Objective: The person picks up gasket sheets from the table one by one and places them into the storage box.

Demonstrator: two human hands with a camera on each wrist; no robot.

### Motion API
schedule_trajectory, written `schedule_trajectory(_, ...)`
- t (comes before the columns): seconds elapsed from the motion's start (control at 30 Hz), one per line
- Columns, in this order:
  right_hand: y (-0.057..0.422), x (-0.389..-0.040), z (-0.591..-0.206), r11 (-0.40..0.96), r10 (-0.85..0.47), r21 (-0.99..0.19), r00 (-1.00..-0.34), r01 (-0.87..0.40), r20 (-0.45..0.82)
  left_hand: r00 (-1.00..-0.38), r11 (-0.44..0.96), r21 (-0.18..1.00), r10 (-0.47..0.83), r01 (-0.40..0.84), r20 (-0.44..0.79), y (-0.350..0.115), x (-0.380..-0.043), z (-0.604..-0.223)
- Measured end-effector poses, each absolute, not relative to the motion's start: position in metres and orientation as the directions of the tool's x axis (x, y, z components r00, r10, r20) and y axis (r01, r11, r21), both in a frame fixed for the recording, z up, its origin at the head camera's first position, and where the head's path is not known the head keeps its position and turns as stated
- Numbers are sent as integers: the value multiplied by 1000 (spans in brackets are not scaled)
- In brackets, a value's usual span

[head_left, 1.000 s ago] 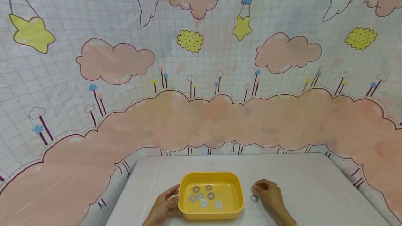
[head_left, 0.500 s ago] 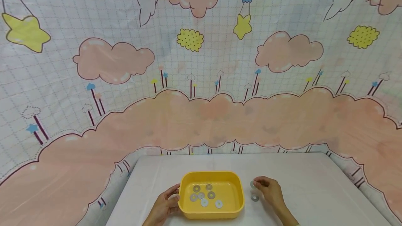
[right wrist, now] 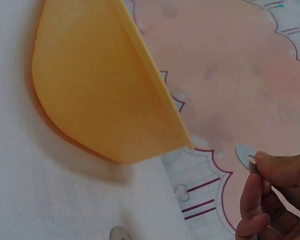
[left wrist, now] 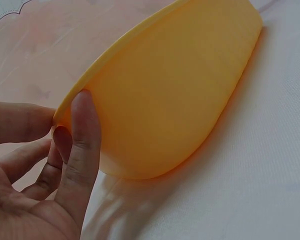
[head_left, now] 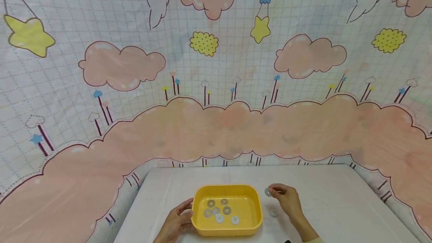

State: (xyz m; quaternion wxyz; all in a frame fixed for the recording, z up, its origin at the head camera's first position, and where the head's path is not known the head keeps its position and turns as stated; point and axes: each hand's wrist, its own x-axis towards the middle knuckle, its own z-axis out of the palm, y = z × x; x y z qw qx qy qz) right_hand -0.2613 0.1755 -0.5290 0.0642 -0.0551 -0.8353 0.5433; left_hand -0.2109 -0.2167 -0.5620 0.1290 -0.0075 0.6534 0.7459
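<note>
A yellow plastic tray [head_left: 227,231] stands on the table with several flat metal washers [head_left: 227,210] scattered over its floor. At its left end my left hand [head_left: 175,220] holds the side near the rim, and the thumb [left wrist: 85,125] lies against the outer wall. To the right of the tray, my right hand [head_left: 287,200] pinches one washer [right wrist: 246,156] between thumb and fingertips, raised above the table. Another washer [head_left: 273,213] lies on the table beneath it, between tray and right wrist.
The white table [head_left: 168,183] extends round the tray on all sides. Behind it hangs a printed cloth backdrop [head_left: 216,130] with clouds and stars. A small dark object [head_left: 287,241] shows at the bottom edge, too cut off to identify.
My right hand, with the washer pinched, has lifted and moved slightly away from me and left, toward the tray's far right corner. The left hand and tray have stayed put.
</note>
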Motion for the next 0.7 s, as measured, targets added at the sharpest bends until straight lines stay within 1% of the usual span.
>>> schedule_trajectory(0.37,162,-261,-518,328,137,-944,-990,15,32,-968,-110,970,155,-215,-197,-215,-208,-563)
schedule_trajectory(0.7,142,-261,-510,271,104,-962,-992,-38,69,-967,-107,970,158,-217,-198,-214,-206,-560)
